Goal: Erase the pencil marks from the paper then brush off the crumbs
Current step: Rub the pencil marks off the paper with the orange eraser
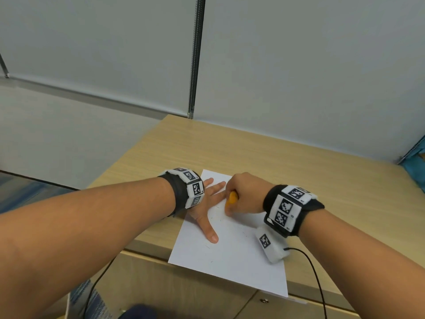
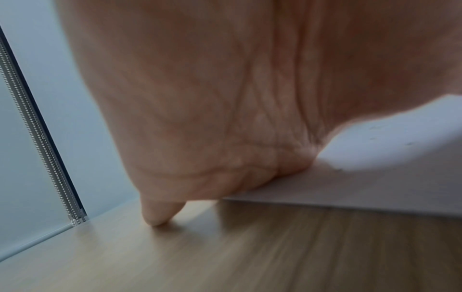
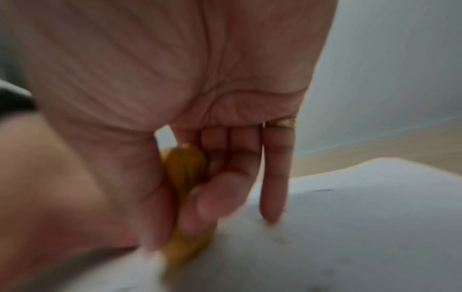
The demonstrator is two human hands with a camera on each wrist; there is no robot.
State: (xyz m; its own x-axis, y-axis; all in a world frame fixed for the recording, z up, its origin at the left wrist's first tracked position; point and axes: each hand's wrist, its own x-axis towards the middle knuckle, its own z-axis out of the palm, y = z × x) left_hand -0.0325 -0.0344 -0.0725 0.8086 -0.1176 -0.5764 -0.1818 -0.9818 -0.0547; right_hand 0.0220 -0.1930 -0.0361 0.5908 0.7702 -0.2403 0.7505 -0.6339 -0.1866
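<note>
Erasing partway done: right hand (image 1: 245, 194) gripping yellow eraser (image 1: 230, 198) on paper (image 1: 232, 256) beside flat, spread left hand (image 1: 208, 204), faint pencil marks (image 1: 217, 207) and crumbs (image 1: 207, 247) between and below, brushing yet undone.

left hand (image 1: 207, 210) blocks paper's (image 1: 232, 256) left side

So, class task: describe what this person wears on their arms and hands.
Forearms are bare, no sleeves. Each wrist carries a black band ringed with white blocks printed with black square-pattern markers. A thin black cable trails from the right band. A gold ring sits on one right finger.
</note>
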